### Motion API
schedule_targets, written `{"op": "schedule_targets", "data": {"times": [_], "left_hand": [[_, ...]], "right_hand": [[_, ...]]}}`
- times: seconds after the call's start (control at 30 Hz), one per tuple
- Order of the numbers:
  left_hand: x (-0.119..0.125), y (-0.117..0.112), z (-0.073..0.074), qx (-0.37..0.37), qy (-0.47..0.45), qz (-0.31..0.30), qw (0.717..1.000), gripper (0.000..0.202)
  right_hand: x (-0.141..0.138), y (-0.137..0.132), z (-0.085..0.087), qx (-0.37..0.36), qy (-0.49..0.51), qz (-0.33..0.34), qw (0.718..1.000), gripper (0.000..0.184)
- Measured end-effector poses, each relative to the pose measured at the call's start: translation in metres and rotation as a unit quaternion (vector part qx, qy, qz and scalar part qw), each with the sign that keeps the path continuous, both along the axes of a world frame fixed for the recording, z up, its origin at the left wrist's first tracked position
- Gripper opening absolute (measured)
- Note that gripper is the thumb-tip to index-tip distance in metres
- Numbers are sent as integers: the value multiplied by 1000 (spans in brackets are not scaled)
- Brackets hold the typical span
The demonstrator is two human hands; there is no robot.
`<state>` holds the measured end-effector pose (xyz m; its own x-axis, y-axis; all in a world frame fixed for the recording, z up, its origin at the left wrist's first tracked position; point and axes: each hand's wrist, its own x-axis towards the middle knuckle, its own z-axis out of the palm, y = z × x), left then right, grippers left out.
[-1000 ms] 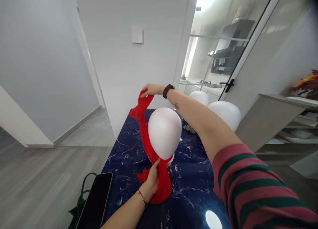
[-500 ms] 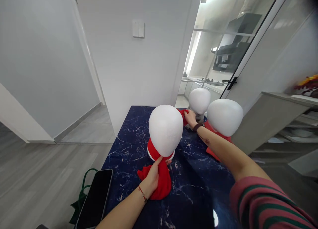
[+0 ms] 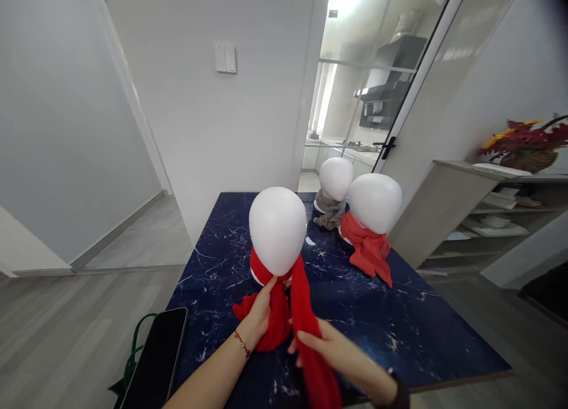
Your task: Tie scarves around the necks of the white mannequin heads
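A white foam mannequin head (image 3: 277, 228) stands on the dark blue marbled table (image 3: 399, 326), with a red scarf (image 3: 306, 326) wound round its neck. My left hand (image 3: 258, 314) grips one scarf end just below the head's chin. My right hand (image 3: 331, 351) is closed on the other scarf end, which hangs down toward me at the table's near edge. Behind stand two more white heads: one with a red scarf (image 3: 368, 252) tied on, and a farther one (image 3: 336, 178) with a grey scarf (image 3: 329, 212).
A black phone (image 3: 155, 358) lies on the table's near left corner, above a green bag handle (image 3: 128, 361) on the floor. A grey shelf unit (image 3: 479, 213) with a basket of red flowers (image 3: 526, 142) stands right. A glass door is behind the table.
My right hand carried the scarf end from high on the left, round behind the head, and down to the front right. My left hand kept its grip below the chin.
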<state>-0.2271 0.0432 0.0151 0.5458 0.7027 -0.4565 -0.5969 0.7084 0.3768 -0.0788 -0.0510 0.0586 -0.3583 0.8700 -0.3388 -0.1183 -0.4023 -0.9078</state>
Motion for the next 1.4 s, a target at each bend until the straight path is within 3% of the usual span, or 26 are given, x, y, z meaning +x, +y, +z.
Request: {"op": "schedule_targets", "data": {"times": [0.07, 0.13, 0.23, 0.5, 0.67, 0.8, 0.9, 1.0, 1.1, 1.2, 1.3, 1.4], "left_hand": [[-1, -1, 0, -2, 7, -10, 1000, 43], [-3, -1, 1, -14, 43, -13, 999, 47], [-4, -1, 2, -21, 72, -12, 997, 47], [-1, -1, 1, 21, 89, 3, 996, 24], [-4, -6, 8, 66, 140, 60, 986, 23], [-24, -10, 20, 132, 219, 110, 960, 21], [-48, -14, 25, 152, 264, 98, 947, 7], [-65, -20, 27, 173, 283, 77, 940, 12], [-70, -27, 32, 127, 224, 111, 960, 10], [-70, -33, 35, 39, 84, 104, 990, 24], [-68, -40, 34, -15, -9, 87, 996, 42], [-66, -46, 30, -29, -41, 88, 995, 47]], "right_hand": [[-40, -11, -22, 42, 5, -96, 994, 41], [-69, -12, -40, 77, 9, -131, 988, 46], [-88, -10, -54, 128, -13, -160, 979, 49], [-83, -18, -61, 217, -166, -188, 943, 42], [-82, -16, -65, 200, -138, -225, 944, 39], [-80, -16, -65, 187, -94, -264, 942, 35], [-78, -17, -62, 181, -76, -262, 945, 34], [-78, -16, -61, 172, -68, -267, 946, 34], [-76, -16, -61, 155, -51, -282, 946, 38], [-75, -15, -64, 135, -39, -290, 947, 43], [-75, -13, -66, 133, -41, -304, 942, 46], [-74, -11, -63, 139, -48, -320, 936, 46]]}}
